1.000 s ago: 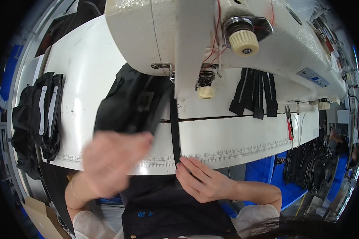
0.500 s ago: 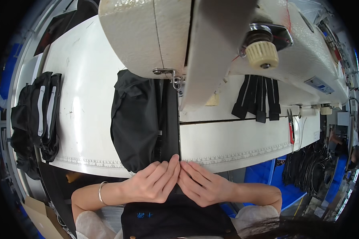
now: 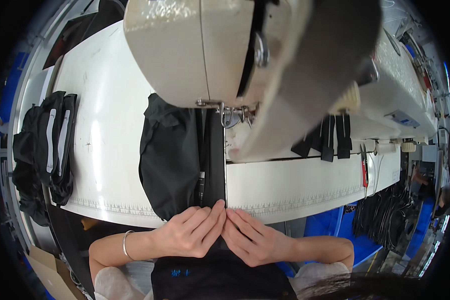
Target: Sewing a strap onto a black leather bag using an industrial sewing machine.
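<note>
A black fabric piece [image 3: 171,155] lies on the white table under the sewing machine head. A narrow flat band [image 3: 214,155] runs along its right side, up to the metal presser area [image 3: 230,116]. At the near end of that band, by the table's front edge, my left hand [image 3: 197,229] is closed in a pinch on the fabric edge. Right beside it, my right hand [image 3: 255,237] is closed too, its fingertips pinched at the same edge. What lies between the fingertips is mostly hidden.
Folded black pieces with white strips [image 3: 60,142] lie at the left table edge. Black zipper strips [image 3: 328,142] and red-handled snips [image 3: 365,170] lie at the right. The sewing machine [image 3: 175,55] overhangs the table. A blue bin [image 3: 352,232] stands below, near hanging black cords [image 3: 382,212].
The view has shifted, so the machine appears lower and its blurred front part farther right. Both hands sit slightly lower in the picture, still pinching the fabric edge.
</note>
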Tool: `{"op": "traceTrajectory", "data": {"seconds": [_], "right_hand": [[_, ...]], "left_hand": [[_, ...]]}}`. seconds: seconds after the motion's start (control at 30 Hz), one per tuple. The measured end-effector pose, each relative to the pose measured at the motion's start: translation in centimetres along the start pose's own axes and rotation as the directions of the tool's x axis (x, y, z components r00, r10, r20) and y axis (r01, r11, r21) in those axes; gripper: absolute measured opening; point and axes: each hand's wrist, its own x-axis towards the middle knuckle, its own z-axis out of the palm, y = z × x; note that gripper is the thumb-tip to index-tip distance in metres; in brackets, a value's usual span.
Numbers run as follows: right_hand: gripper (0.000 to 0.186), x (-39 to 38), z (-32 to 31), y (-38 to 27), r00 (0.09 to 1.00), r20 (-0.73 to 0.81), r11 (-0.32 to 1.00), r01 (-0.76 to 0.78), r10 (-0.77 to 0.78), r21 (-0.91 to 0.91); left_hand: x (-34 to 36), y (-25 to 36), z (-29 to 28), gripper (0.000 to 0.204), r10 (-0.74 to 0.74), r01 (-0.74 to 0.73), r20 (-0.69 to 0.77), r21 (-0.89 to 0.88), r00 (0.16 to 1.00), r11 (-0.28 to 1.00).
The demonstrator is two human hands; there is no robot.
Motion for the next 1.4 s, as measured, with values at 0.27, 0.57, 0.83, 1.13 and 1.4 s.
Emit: {"op": "traceTrajectory", "data": {"seconds": [0.27,0.57,0.83,1.13,1.4], "right_hand": [[0.035,2.0,-0.9,3.3,0.989,0.128,0.986,0.09,-0.073,-0.137],[0.029,3.9,1.4,8.1,0.998,0.024,0.98,-0.044,0.05,-0.194],[0.026,3.6,5.3,11.8,0.978,-0.08,0.902,0.143,-0.191,-0.408],[0.027,2.5,5.1,11.3,0.965,-0.259,0.999,0.025,-0.035,-0.039],[0.032,3.1,5.7,11.2,0.927,-0.367,0.996,0.054,-0.077,-0.073]], "left_hand": [[1.5,-3.2,0.6,0.038,-0.029,0.027,-0.048,-0.034,0.998,0.999],[3.2,-8.4,2.2,0.035,-0.101,0.082,-0.127,-0.148,0.987,0.986],[2.3,-10.1,2.6,0.031,-0.389,0.412,0.135,-0.313,0.911,0.856],[3.7,-9.7,-0.5,0.026,-0.529,0.544,0.151,-0.362,0.835,0.757],[3.5,-10.4,-0.3,0.028,-0.456,0.482,0.16,-0.337,0.876,0.809]]}}
